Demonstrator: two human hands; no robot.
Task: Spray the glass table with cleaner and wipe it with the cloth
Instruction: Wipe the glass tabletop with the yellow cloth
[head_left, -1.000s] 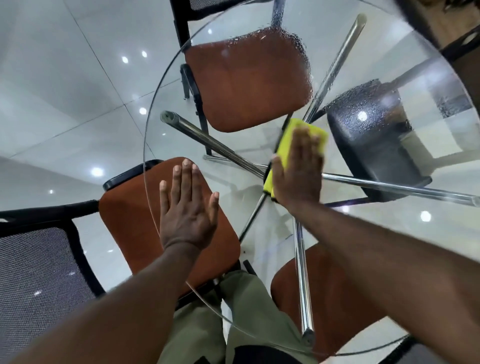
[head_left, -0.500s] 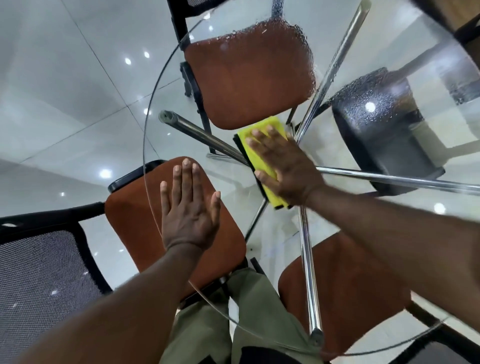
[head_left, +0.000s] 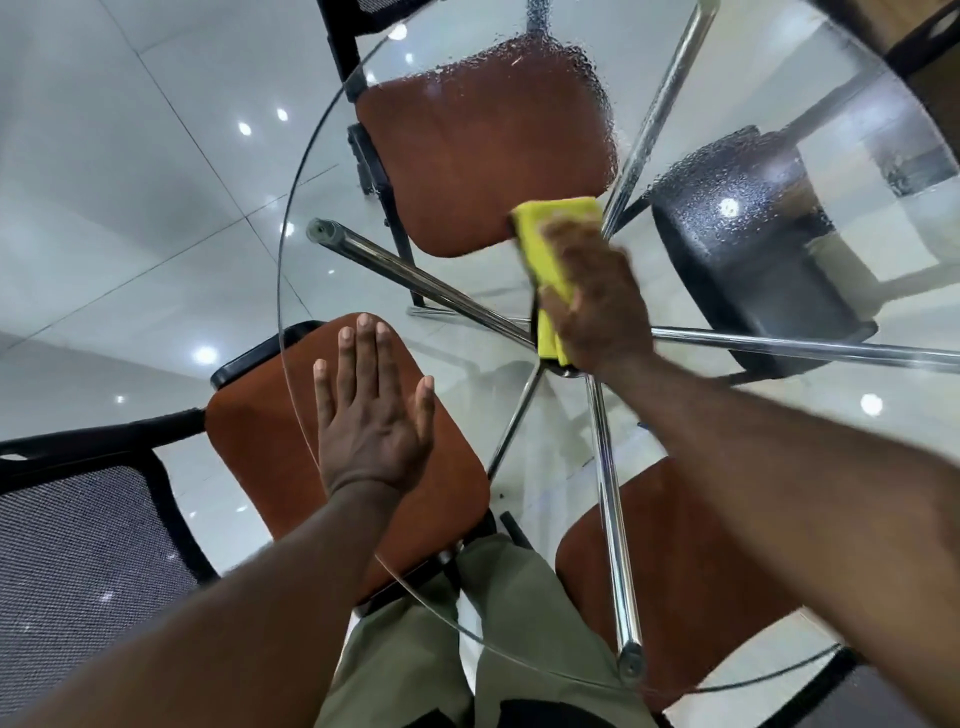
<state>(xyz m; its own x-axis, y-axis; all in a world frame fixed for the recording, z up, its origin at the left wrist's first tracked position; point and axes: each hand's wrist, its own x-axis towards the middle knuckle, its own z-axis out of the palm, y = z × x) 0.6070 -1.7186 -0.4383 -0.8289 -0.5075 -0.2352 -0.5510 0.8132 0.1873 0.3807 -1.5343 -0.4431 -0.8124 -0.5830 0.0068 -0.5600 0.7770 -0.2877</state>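
- The yellow cloth (head_left: 550, 260) is looking soft and light, so I am pressing it flat, not pinching it.
- The glass table (head_left: 457, 338) is looking hard, slippery and breakable.
- The cloth is lying near the table's middle, under my right hand (head_left: 597, 306), which is spread flat on it.
- My left hand (head_left: 371, 421) is resting wide and flat by the near left edge, holding nothing, well apart from the cloth.
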